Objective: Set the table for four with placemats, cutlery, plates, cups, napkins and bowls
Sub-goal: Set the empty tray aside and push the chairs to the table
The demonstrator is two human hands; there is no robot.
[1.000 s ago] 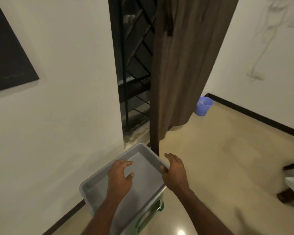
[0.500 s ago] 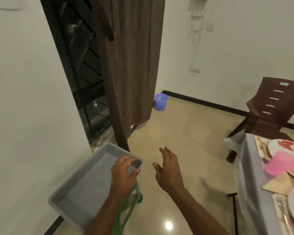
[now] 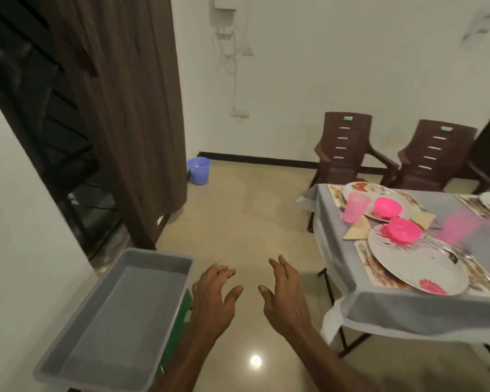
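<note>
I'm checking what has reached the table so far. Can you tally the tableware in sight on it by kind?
Plates: 2, a near plate and a far plate
Pink bowls: 2, a near bowl and a far bowl
Pink cups: 1 clear, the cup; a pink blur further right cannot be told
Folded napkins: 2, a left napkin and a right napkin
Total: 7

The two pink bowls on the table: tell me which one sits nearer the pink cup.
The farther pink bowl, on the plate at the table's far corner, just right of the pink cup. The other bowl sits on the near plate.
</note>
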